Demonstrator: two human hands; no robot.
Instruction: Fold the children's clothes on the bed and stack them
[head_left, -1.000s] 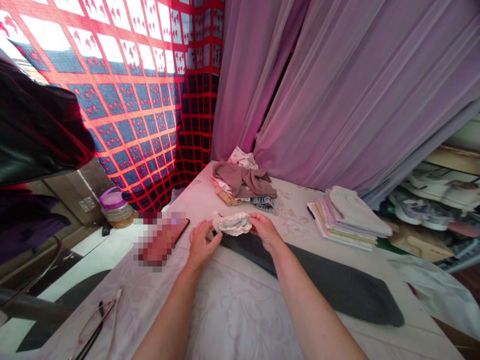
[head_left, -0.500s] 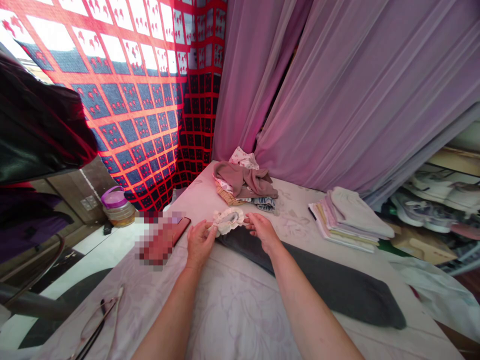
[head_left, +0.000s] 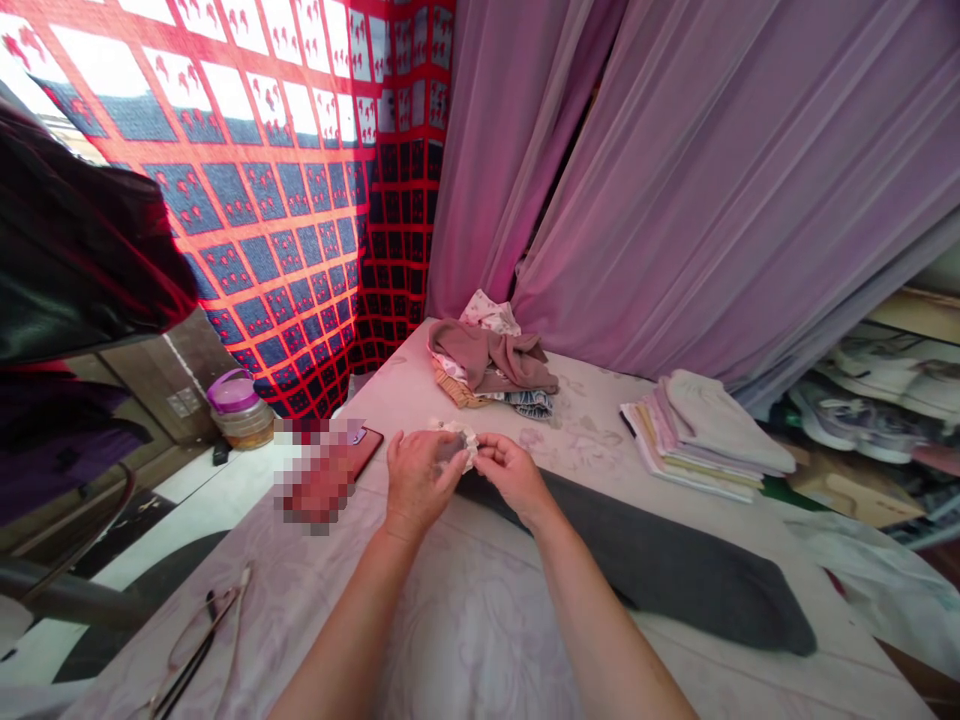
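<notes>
Between my two hands is a cream ruffled cloth ring [head_left: 470, 447] with gathered edges and a greyish inside, mostly covered by fingers. My left hand [head_left: 421, 475] curls round its left side, thumb toward the ring. My right hand [head_left: 510, 475] pinches the right edge with thumb and fingertips. Just beneath lies a long, folded dark grey garment [head_left: 667, 560], stretching toward the lower right. I cannot tell whether the ring is joined to it.
A heap of clothes [head_left: 491, 360] lies at the far edge, and a folded stack [head_left: 697, 435] at the right. Left are a red phone [head_left: 319, 485] and glasses [head_left: 202, 640]. A purple-lidded jar [head_left: 240, 408] stands beyond the patterned bed sheet [head_left: 465, 620].
My hands have drawn closer together, bunching the ring, which was spread wider before. My left hand has turned and now covers more of it.
</notes>
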